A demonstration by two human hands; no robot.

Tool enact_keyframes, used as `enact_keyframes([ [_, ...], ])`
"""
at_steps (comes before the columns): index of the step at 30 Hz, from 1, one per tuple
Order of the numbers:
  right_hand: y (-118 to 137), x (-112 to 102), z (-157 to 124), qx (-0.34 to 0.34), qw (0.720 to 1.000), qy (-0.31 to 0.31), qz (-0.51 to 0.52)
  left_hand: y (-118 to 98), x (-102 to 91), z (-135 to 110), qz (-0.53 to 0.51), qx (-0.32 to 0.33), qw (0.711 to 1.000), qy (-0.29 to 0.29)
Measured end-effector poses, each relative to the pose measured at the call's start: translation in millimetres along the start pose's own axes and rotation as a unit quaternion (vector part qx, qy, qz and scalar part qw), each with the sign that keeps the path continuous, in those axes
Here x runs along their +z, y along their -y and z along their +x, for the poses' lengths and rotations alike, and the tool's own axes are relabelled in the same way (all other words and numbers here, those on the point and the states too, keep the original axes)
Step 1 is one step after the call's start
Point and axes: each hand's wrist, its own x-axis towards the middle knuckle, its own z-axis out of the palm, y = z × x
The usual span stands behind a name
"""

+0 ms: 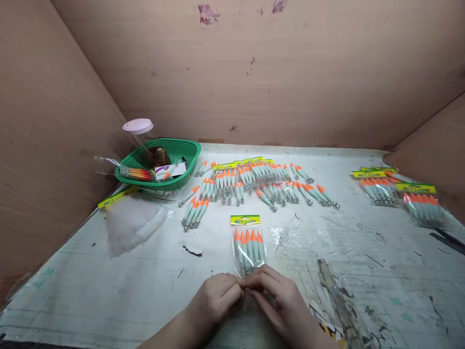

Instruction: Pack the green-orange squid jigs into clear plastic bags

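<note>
A clear plastic bag of fishing lures (249, 247) lies in front of me, its yellow-green header pointing away. Inside are several pale green lures with orange tips, their hooks toward me. At the near end of the bag, my left hand (221, 295) is closed, fingers pinching the plastic edge. Close against it, my right hand (278, 298) pinches the same edge with thumb and fingers. The fingertips meet there and partly hide the bag's end.
Loose lures (196, 213) and packed bags (254, 172) lie across the back. A green basket (189, 160) with a lidded jar (138, 127) stands back left, beside empty bags (131, 223). Filled packs (421, 206) and dark scissors-like blades (448, 240) lie right. Wooden walls enclose the table.
</note>
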Motion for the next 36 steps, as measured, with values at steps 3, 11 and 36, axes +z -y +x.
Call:
enact_keyframes([
  [3,-7,11,-4,0.069,0.997,0.030,-0.004,-4,1.3,-10,-0.039,-0.041,0.998,-0.009],
  [11,0,21,0,0.169,0.983,0.076,0.016,-2,7.6,-20,-0.143,-0.132,0.980,-0.034],
  [36,-4,27,-9,0.319,0.918,0.090,0.219,-2,1.2,-14,-0.069,-0.079,0.992,-0.068],
])
